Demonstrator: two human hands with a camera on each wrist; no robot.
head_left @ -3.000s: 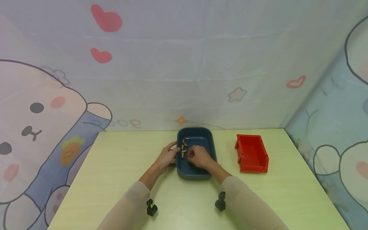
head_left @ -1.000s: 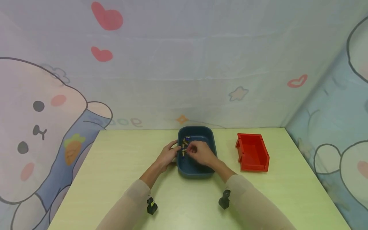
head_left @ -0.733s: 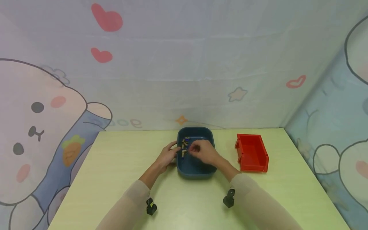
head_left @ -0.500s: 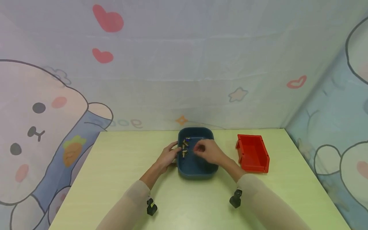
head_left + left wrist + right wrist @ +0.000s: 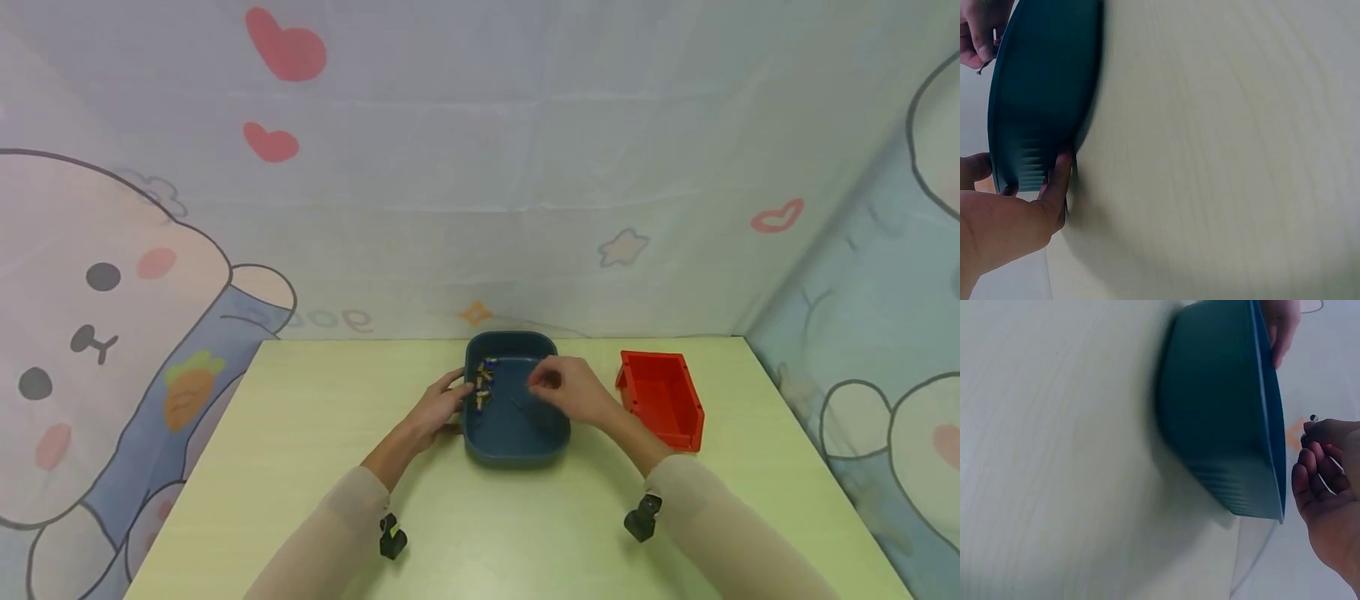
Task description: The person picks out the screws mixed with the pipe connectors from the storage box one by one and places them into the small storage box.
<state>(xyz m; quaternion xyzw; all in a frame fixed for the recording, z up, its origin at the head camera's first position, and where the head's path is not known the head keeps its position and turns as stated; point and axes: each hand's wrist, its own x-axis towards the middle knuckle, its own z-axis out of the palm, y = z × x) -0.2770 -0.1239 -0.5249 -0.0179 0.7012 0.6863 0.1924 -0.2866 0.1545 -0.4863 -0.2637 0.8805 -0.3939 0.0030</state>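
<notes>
A dark blue basin (image 5: 517, 442) stands on the table, with several small brass-coloured pieces with blue parts (image 5: 482, 396) heaped along its left side. My left hand (image 5: 438, 404) grips the basin's left wall, thumb at the rim and fingers outside, as the left wrist view also shows. Over the basin's right side, my right hand (image 5: 573, 390) pinches a small dark screw (image 5: 984, 67) between thumb and fingers. In the right wrist view a shiny round end (image 5: 1314, 417) sticks out by the thumb tip. A thin dark piece (image 5: 517, 403) shows against the basin floor below the right hand.
A red open-fronted bin (image 5: 660, 400) stands to the right of the basin, partly behind my right forearm. The pale wooden table (image 5: 315, 417) ends at a printed cloth backdrop (image 5: 420, 208) behind and at the right.
My right hand has moved right and slightly away from me, off the brass-coloured pieces, with the pinched screw. The left hand keeps its grip on the basin, which has hardly moved.
</notes>
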